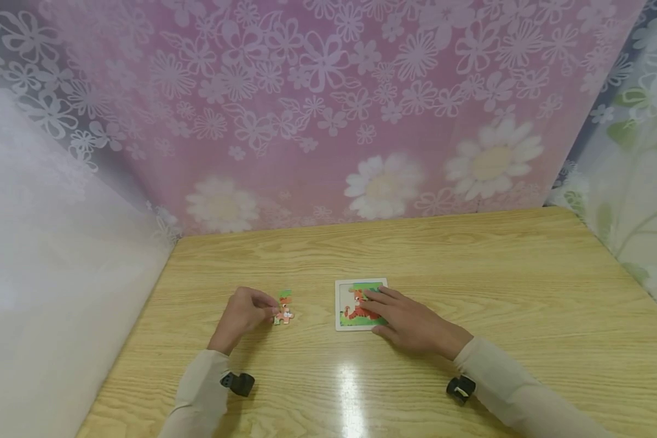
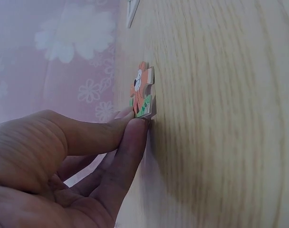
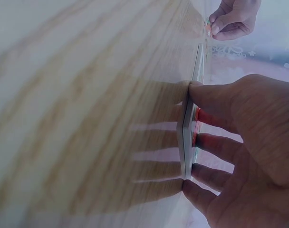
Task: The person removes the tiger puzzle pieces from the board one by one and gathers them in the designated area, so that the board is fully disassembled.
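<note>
Pink floral cloth (image 1: 306, 121) stands behind the workspace, paler sheets (image 1: 60, 255) (image 1: 643, 182) at both sides. Wood-grain table (image 1: 471, 267) below, a streak of glare on its near part. Pale sleeves (image 1: 525, 389) reach in, a black device (image 1: 461, 390) by each wrist.

Right hand (image 1: 410, 319): fingers spread over the right side of a tray (image 1: 337, 310), thumb touching its near edge. Left hand (image 1: 241, 313): thumb and forefinger pinching one edge of a puzzle piece (image 2: 140, 88), left of the tray and well apart from it.

Step in hand, as I judge it: handling that piece while the tray is steadied. Best done with a light pinch on the thin edge, tabs and printed face uncovered, lifting level so nothing beside it gets dragged. Right hand should press only enough to stop sliding.

Tray lies flat, white-rimmed; inside, an orange striped animal on green, bare pale patch at upper left. Piece: thin, knobbed outline, orange with a white-muzzled face, green along the pinched end; more green and orange just beyond it, whether a separate piece I cannot tell
</note>
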Available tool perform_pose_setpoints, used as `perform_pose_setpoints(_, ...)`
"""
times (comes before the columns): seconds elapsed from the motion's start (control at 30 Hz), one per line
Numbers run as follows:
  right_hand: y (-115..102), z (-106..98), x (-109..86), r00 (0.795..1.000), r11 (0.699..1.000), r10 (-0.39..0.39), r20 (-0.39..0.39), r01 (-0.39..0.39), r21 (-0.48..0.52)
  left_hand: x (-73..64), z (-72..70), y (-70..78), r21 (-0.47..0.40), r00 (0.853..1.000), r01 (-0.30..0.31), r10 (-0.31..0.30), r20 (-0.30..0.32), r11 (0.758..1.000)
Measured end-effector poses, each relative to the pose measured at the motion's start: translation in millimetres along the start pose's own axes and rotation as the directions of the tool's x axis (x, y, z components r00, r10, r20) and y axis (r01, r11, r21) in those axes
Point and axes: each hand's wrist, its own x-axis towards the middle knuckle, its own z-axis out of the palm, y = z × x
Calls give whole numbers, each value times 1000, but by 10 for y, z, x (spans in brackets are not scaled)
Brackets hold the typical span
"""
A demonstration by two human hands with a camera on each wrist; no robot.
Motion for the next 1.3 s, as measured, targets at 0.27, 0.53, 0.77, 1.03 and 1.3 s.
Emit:
perform_pose_setpoints(0.27,-5,3,-3,1000,1000,-2,-3,2,4,6,2,4,4,1000,-4,4,-6,1000)
perform_pose_setpoints(0.53,-7,11,-11,1000,1000,-2,-8,2,1,-6,4,4,38,1000,-11,11,-8,999)
perform_pose_setpoints(0.77,2,-3,-35,999,1000,-19,-37,20,6,-5,24,12,45,999,-42,42,-2,998)
perform_pose_setpoints(1.03,4,-4,-37,999,999,-29,-43,30,14,2,19,17,74,999,-38,38,10,997)
perform_pose_setpoints(1.3,21,58,-21,997,999,-23,-72,25,23,-3,3,60,119,995,-95,96,-2,988)
